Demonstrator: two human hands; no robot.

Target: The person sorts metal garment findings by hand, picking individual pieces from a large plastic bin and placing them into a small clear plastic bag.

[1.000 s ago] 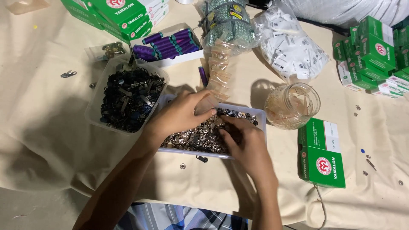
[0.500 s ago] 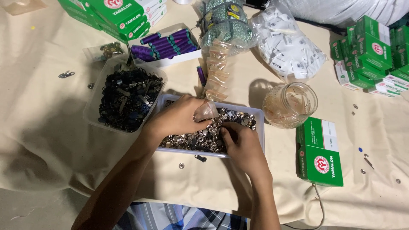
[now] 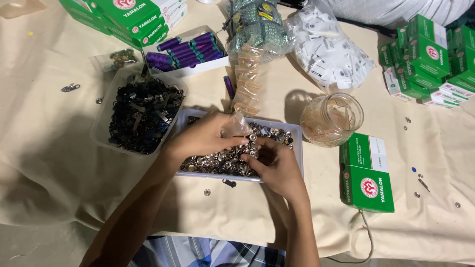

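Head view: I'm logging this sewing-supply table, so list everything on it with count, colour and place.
tray: one, white, centre, full of silver snap fasteners
small bag: one, clear, over the tray, pinched by the left hand
tub: one, clear, left of the tray, full of black metal pieces
thread box: one, white, purple spools, top centre
loose spool: one, purple, beside the strip of bags
strip of bags: one, clear, above the tray
jar: one, clear glass, right of the tray
green boxes: many; one right of the tray, stacks top left and top right
bag of white pieces: one, clear, top
cloth: one, cream, covers the table
left hand: holds the small bag
right hand: in the fasteners
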